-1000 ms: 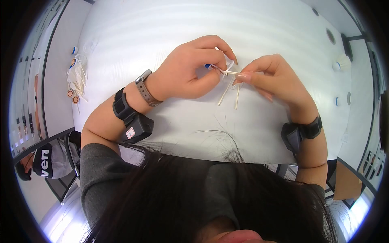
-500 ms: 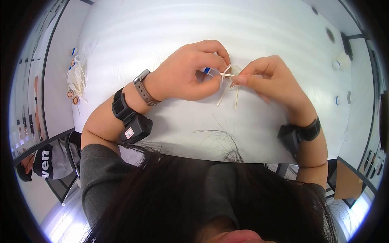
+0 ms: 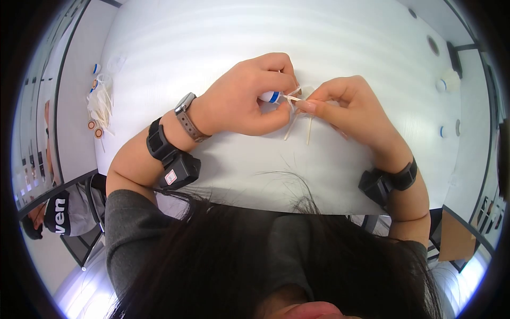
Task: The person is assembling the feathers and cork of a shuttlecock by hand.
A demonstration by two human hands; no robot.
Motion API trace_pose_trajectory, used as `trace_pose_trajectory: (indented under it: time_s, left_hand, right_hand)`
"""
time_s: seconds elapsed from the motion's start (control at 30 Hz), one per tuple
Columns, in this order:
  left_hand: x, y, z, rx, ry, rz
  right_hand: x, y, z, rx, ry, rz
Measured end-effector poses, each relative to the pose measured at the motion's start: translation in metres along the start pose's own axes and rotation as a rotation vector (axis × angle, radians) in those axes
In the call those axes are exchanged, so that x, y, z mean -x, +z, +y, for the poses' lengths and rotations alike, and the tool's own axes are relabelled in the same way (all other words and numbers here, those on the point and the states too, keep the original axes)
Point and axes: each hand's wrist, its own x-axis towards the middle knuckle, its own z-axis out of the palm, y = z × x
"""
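My left hand curls around a shuttlecock whose white base with a blue band shows between thumb and fingers. Pale feather shafts stick out from it toward the right. The thumb and forefinger of my right hand pinch these shafts close to the left fingertips. Below the hands, two loose thin shafts lie on the white table. A whitish feather piece shows between the hands, partly hidden by the fingers.
At the table's left edge lies a pile of pale feathers and shafts, with several round brown-centred pieces. A small blue-and-white base lies above it. On the right are a whole shuttlecock and another blue-and-white piece.
The shuttlecock's base has turned or shifted in my left hand, so more of its white end shows. My right hand has moved slightly left, still pinching the shafts.
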Motion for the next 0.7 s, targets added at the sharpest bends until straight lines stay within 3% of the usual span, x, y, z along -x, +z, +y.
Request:
trace_pose_trajectory:
  time_s: [0.47, 0.6, 0.7]
  left_hand:
    - [0.0000, 0.0021, 0.0020, 0.001, -0.038, 0.019]
    - [-0.0070, -0.0031, -0.0040, -0.176, 0.226, 0.078]
    - [-0.0062, -0.0031, -0.0061, -0.088, 0.190, 0.006]
  right_hand:
    - [-0.0027, -0.0026, 0.0010, -0.057, 0.011, -0.028]
    - [-0.0032, -0.0045, 0.0024, -0.070, -0.005, -0.037]
    - [-0.0026, -0.0034, 0.0021, -0.054, 0.001, -0.036]
